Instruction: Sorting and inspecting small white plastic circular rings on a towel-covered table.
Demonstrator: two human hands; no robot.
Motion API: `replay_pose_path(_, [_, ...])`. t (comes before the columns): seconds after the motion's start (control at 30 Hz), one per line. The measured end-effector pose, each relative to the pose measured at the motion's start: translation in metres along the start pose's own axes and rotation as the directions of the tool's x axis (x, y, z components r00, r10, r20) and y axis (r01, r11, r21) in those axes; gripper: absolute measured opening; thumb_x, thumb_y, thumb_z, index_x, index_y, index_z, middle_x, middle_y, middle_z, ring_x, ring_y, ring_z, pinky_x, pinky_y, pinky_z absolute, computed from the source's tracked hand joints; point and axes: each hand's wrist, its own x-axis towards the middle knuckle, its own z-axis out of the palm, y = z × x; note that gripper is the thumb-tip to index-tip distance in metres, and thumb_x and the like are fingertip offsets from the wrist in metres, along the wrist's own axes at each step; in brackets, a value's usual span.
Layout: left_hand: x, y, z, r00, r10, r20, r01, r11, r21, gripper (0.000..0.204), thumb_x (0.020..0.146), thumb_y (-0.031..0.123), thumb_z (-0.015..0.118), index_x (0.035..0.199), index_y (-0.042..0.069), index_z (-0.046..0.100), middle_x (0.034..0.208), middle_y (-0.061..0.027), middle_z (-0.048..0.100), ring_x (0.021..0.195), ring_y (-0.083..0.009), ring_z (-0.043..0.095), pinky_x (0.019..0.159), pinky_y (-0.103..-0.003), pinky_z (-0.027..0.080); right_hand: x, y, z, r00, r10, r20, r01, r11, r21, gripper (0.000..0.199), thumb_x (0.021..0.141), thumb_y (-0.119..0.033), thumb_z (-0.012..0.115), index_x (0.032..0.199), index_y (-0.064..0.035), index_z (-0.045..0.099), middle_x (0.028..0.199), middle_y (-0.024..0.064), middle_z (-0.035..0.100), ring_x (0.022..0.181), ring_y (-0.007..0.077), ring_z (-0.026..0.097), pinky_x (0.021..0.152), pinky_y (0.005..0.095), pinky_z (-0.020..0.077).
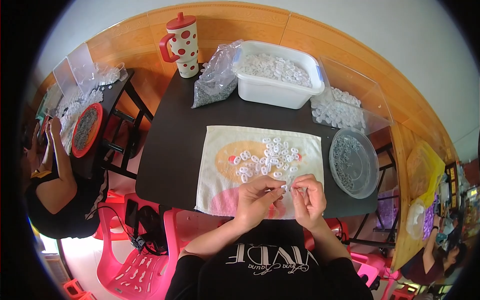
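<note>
My left hand is closed in a pinch, with a small white plastic piece at its fingertips. Right beside it, my right hand pinches too; what sits between its fingers is too small to make out. The fingertips of both hands nearly meet over the near part of a cream towel printed with orange and pink shapes. Just beyond my hands, many small white oval pieces with two holes lie loosely scattered on the towel.
On the dark table stand a round clear tub of small metal parts, a white bin, a clear box of white pieces, a plastic bag of grey parts and a dotted tumbler. Other people work left and right.
</note>
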Motion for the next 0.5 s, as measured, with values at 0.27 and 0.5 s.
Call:
replay_pose_path(0.27, [0.000,-0.001,0.000,1.000,-0.018,-0.001,0.018,1.000,-0.021,0.018,0.089,-0.011,0.061,0.101,-0.003,0.071,0.086,-0.0071,0.065,0.069,-0.0108,0.063,0.059,-0.022,0.051,-0.002,0.004,0.004,1.000,0.000,-0.008,0.000,1.000,-0.015,0.024,0.088,0.013,0.056,0.109,0.0023,0.050,0.097,0.0156,0.059,0.079,0.0179,0.056,0.071,0.0267,0.0455])
replay_pose_path(0.5, [-0.001,-0.004,0.001,1.000,-0.006,0.001,0.006,1.000,-0.008,0.017,0.089,-0.012,0.061,0.100,-0.003,0.071,0.087,-0.0069,0.065,0.069,-0.0111,0.063,0.060,-0.023,0.052,-0.004,0.012,0.008,0.997,-0.080,-0.009,0.078,0.989,-0.129,0.023,0.087,0.012,0.056,0.105,0.0008,0.050,0.090,0.0150,0.058,0.074,0.0224,0.056,0.067,0.0316,0.0436])
